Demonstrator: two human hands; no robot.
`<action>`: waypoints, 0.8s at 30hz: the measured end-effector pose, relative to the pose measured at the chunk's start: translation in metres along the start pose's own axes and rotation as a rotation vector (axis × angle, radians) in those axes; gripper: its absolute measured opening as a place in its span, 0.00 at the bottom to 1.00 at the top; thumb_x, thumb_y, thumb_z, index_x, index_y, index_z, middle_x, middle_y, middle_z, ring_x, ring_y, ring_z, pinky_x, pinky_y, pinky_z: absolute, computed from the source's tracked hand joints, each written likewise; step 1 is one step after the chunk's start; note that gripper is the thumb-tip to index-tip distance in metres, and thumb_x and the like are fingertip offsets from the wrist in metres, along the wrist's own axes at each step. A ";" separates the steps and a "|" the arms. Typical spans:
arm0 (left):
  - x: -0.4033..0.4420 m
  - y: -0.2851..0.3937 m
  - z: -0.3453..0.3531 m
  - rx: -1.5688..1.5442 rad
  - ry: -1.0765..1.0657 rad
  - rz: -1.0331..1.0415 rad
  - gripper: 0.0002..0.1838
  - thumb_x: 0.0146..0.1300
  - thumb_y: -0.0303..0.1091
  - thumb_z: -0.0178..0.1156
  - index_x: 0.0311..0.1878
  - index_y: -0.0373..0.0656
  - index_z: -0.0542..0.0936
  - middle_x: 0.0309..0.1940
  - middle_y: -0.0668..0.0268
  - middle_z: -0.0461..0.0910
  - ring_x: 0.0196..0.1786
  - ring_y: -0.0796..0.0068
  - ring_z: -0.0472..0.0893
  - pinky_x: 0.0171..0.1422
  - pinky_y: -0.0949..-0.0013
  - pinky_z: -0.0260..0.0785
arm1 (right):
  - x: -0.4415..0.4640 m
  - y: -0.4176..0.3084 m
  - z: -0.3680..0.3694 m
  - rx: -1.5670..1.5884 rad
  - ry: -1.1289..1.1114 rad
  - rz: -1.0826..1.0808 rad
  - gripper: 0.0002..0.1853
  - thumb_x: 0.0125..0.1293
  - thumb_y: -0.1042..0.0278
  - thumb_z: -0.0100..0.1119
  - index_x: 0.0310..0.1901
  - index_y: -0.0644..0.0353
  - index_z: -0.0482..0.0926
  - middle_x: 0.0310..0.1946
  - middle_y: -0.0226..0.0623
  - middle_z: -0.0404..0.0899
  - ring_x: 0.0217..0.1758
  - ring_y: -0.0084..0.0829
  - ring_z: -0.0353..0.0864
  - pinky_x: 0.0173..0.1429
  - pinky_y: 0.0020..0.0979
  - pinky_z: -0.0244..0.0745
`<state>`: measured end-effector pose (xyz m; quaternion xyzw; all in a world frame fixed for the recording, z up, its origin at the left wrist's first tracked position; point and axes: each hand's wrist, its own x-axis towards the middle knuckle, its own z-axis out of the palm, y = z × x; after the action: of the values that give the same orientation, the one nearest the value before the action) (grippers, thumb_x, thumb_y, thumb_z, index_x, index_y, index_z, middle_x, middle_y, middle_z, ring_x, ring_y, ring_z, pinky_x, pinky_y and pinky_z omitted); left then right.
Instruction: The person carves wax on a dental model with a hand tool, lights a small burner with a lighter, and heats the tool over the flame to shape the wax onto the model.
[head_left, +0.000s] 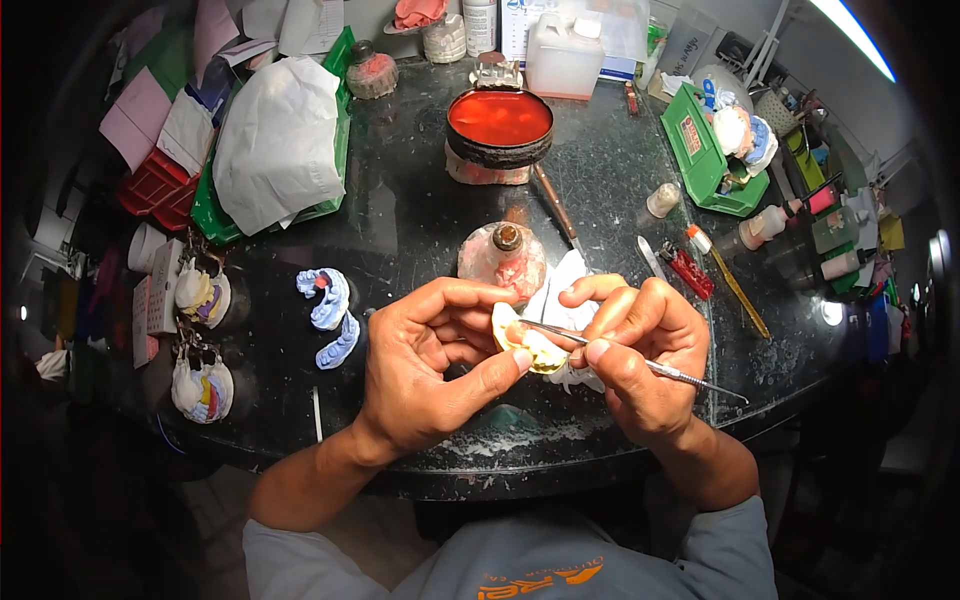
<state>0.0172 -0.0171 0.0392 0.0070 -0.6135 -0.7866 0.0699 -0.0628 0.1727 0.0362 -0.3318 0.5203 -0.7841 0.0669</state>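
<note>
My left hand (pixel 425 350) grips a small yellow dental cast (pixel 546 354) between thumb and fingers, above the front of the dark bench. In my right hand (pixel 650 365) is a thin metal wax carver (pixel 690 379), pinched like a pen. Its left tip meets or lies just over the cast; contact cannot be made out. The other, hooked end points out to the right. Just beyond my hands stands a wax-stained burner (pixel 505 262) with a brown top; no flame shows. A crumpled white cloth (pixel 568 280) lies behind and beneath the cast, partly hidden by my fingers.
A round pan of red wax (pixel 500 118) stands at the back. Blue dental impressions (pixel 328 298) and mounted casts (pixel 203 386) sit left. On the right lie a knife (pixel 651 258), a yellow-handled brush (pixel 740 295) and a green bin (pixel 697 150). Paper covers another bin (pixel 335 190).
</note>
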 end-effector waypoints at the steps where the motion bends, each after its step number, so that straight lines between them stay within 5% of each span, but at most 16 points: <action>1: 0.000 0.000 0.000 -0.007 0.000 -0.002 0.21 0.59 0.20 0.71 0.55 0.28 0.78 0.41 0.55 0.86 0.44 0.74 0.87 0.48 0.74 0.82 | 0.000 0.000 0.000 -0.007 -0.001 -0.005 0.08 0.63 0.78 0.65 0.32 0.60 0.73 0.24 0.37 0.83 0.33 0.23 0.81 0.66 0.49 0.72; 24: 0.000 0.000 0.000 -0.005 -0.007 0.009 0.21 0.59 0.19 0.71 0.55 0.28 0.77 0.42 0.54 0.85 0.45 0.73 0.87 0.49 0.74 0.83 | 0.001 -0.002 0.000 -0.001 0.001 -0.010 0.07 0.61 0.81 0.61 0.31 0.59 0.73 0.21 0.33 0.79 0.31 0.23 0.79 0.65 0.50 0.73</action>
<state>0.0176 -0.0171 0.0389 0.0013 -0.6116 -0.7880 0.0711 -0.0631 0.1735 0.0384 -0.3341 0.5191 -0.7841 0.0629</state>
